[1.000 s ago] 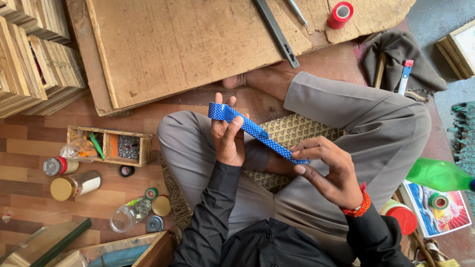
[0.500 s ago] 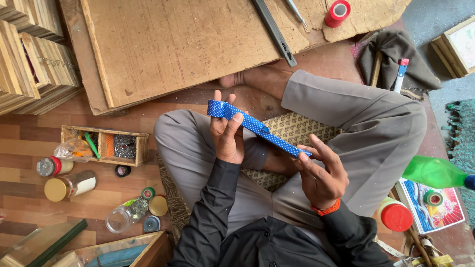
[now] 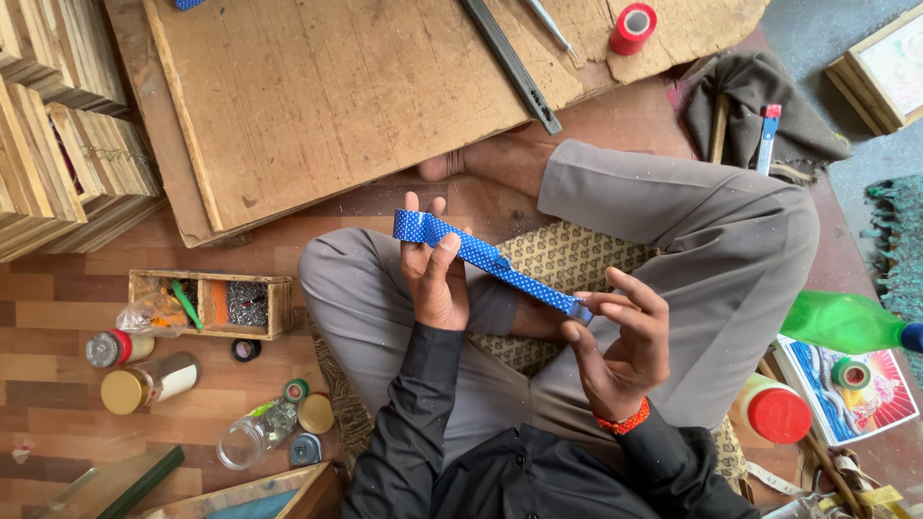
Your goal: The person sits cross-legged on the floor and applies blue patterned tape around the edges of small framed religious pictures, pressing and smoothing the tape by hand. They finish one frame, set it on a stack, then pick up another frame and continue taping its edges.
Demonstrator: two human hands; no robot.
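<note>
The person sat cross-legged on the floor with a blue white-dotted strip (image 3: 490, 261) stretched slantwise between both hands above the lap. The left hand (image 3: 435, 279) was closed on the upper end, thumb pressing the strip against upright fingers. The right hand (image 3: 620, 348) pinched the lower end between thumb and fingertips, its other fingers spread loose.

Ahead lay a big worn wooden board (image 3: 385, 86) with a long metal bar (image 3: 510, 62) and a red tape roll (image 3: 634, 27) resting on it. To the left stood a small wooden box of nails and oddments (image 3: 212, 304), with jars (image 3: 149, 382) and a tipped glass bottle (image 3: 255, 434) just beside it. A green plastic bottle (image 3: 841, 322) and a white bottle with a red cap (image 3: 769, 411) sat at the right knee.

As I judged it, the danger was in that light pinch on the right: if it slackened, the strip would drop onto the patterned mat (image 3: 558, 259) under the legs. A hard pull between the hands could crease or twist the strip. I could not tell whether it was sticky; if so, it might cling to the fingers or fold onto itself.
</note>
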